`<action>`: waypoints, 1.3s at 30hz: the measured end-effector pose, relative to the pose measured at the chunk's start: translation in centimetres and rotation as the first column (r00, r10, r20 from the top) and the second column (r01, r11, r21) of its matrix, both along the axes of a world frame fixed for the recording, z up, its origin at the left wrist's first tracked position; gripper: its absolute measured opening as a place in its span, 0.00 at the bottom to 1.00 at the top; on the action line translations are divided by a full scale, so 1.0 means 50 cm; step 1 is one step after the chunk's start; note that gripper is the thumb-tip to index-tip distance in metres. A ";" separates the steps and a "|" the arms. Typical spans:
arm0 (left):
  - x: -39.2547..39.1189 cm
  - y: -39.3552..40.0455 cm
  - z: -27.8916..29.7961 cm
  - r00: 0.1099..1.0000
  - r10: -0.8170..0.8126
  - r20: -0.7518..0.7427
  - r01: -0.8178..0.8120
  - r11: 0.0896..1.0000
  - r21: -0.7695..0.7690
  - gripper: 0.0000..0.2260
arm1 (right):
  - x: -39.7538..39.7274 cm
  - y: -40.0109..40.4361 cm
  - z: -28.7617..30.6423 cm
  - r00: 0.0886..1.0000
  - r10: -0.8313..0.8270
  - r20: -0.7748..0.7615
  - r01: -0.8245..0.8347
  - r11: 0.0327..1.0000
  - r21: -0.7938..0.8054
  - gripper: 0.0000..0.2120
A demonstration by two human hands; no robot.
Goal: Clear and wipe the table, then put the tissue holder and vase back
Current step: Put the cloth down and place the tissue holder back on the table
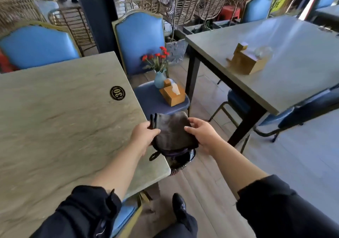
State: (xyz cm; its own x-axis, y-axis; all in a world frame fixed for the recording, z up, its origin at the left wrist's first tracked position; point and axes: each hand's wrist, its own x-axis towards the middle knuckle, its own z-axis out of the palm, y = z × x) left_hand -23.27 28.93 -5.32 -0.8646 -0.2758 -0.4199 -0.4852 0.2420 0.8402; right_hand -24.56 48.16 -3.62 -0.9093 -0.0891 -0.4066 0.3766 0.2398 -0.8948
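Cloth (pixel 174 129), dark and folded, hangs just off the bench (pixel 69 127) corner, pinched at either side by left hand (pixel 145 135) and right hand (pixel 201 133), fingers (pixel 190 128) closed on its edges.

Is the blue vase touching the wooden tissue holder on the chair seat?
Cannot tell. In the head view the blue vase and wooden tissue holder overlap; no gap or contact shows.

You're standing in a café or restaurant dining room. Several stone-look tables (pixel 60 120) stand close together, each ringed by matching blue padded chairs (pixel 141 41), and the near one carries a round number badge (pixel 117 93) (it reads 30). A second table (pixel 286 58) has its own wooden tissue holder (pixel 245 60), and wicker chairs (pixel 185 6) fill the back.
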 end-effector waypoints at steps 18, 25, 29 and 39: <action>-0.386 0.120 -0.136 0.977 0.151 -0.150 -0.201 0.888 -0.414 0.17 | -0.508 0.020 -0.167 0.946 0.296 -0.129 -0.221 0.886 0.409 0.23; -0.536 0.106 -0.263 0.946 0.322 -0.048 -0.313 0.859 -0.404 0.20 | -0.685 -0.045 -0.297 0.900 0.435 -0.036 -0.398 0.851 0.343 0.26; -0.620 0.055 -0.347 0.932 0.363 0.002 -0.330 0.849 -0.413 0.22 | -0.762 -0.099 -0.389 0.881 0.473 0.023 -0.452 0.825 0.339 0.27; -0.758 -0.072 -0.575 0.935 0.337 0.112 -0.251 0.850 -0.463 0.24 | -0.875 -0.246 -0.604 0.842 0.539 0.016 -0.482 0.741 0.468 0.27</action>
